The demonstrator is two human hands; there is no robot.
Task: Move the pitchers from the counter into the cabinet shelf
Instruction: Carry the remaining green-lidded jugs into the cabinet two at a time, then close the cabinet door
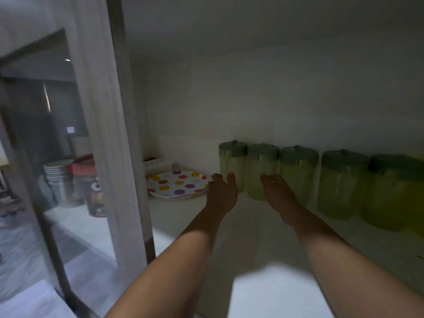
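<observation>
We reach both arms into the cabinet, over the white shelf (pixel 263 283). Five pale green pitchers with darker green lids stand in a row along the back wall: the first pitcher (pixel 231 166) at the left, the second pitcher (pixel 261 171) touching it, the third pitcher (pixel 297 173) just beside that, then the fourth pitcher (pixel 339 184) and the fifth pitcher (pixel 390 193) toward the right edge. Our left hand (pixel 221 193) is in front of the first pitcher, fingers relaxed and spread, gripping nothing. Our right hand (pixel 278 193) is in front of the second and third, fingers straight and also holding nothing; whether either hand touches a pitcher we cannot tell. A polka-dot plate (pixel 177 184) lies on the shelf left of the pitchers. The cabinet door (pixel 96 134) stands open at left, and through its glass we see a stack of metal cups (pixel 60 180) beside a red-lidded jar (pixel 91 187)
</observation>
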